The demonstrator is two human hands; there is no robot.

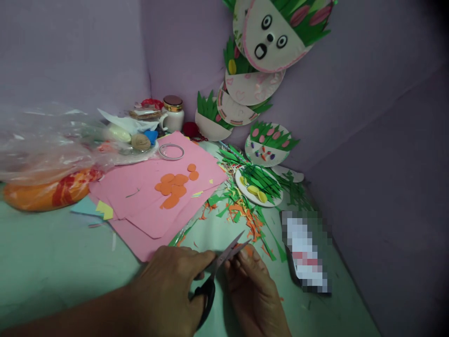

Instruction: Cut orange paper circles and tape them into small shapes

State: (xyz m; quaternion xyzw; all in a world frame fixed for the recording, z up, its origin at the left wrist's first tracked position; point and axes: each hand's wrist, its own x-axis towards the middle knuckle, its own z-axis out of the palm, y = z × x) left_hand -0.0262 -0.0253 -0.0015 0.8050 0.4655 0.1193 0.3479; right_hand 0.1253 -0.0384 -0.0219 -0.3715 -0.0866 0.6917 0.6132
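Observation:
My left hand (168,288) is closed around the black handles of a pair of scissors (224,257), whose blades are parted and point up and to the right. My right hand (254,290) sits just right of the blades, with its fingers pinching a small orange paper piece (247,251) at the blade tips. Both hands hover low over the pale green tabletop (52,262), at the near edge of several pink paper sheets (147,210). A pile of cut orange ovals (173,186) lies on the pink sheets.
Green and orange paper scraps (242,210) litter the middle. A paper plate with green strips and yellow ovals (259,186) lies beyond, finished plate crafts (268,145) lean on the purple wall. Tape ring (171,151), white jar (172,114), plastic bag (49,150) at left; blurred packet (307,255) at right.

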